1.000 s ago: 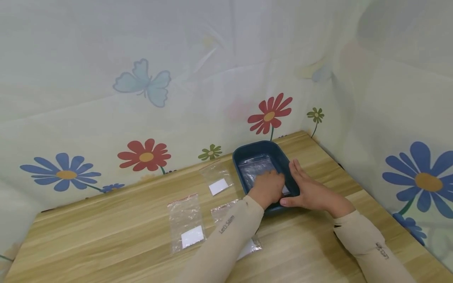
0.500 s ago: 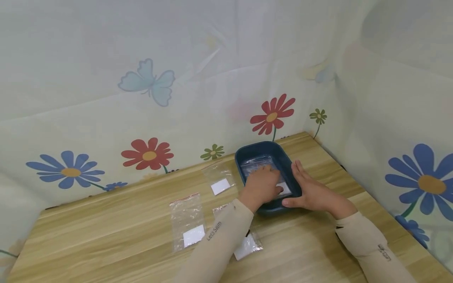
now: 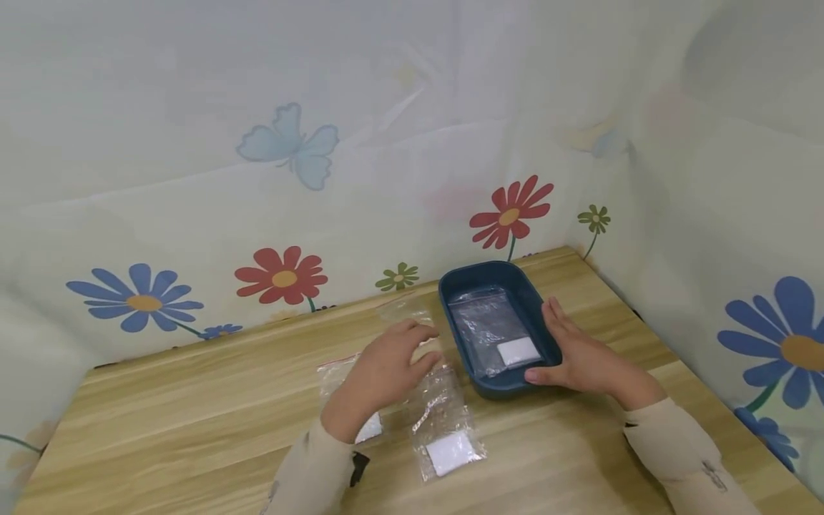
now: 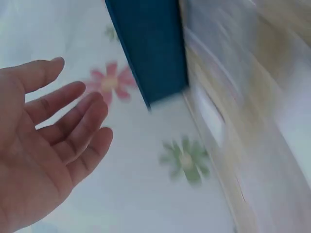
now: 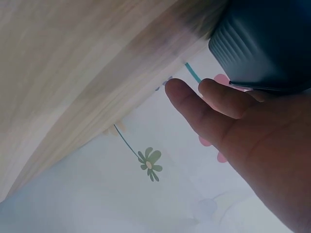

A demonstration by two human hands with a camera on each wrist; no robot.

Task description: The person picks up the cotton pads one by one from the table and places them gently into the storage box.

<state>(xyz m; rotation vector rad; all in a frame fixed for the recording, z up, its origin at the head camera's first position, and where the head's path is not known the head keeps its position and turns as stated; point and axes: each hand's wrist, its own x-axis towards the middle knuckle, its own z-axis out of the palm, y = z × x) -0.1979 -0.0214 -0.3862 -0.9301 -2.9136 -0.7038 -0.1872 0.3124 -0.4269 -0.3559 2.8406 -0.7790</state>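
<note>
A dark blue plastic tray stands at the back right of the table. In it lies a clear zip bag with a white rectangular piece at its near end. My right hand rests against the tray's near right corner, thumb at the front wall and fingers straight along the right side. Nothing is in my left hand, which hovers left of the tray, fingers loosely bent. Below it another zip bag lies flat. My left hand partly covers two more bags, one at the left and one farther back.
The wood-grain table runs up to a flower-printed cloth behind it. A second cloth side closes off the right edge.
My left hand has come out of the tray and moved left over the loose bags, uncovering the bag inside. My right hand keeps its place at the tray's corner.
</note>
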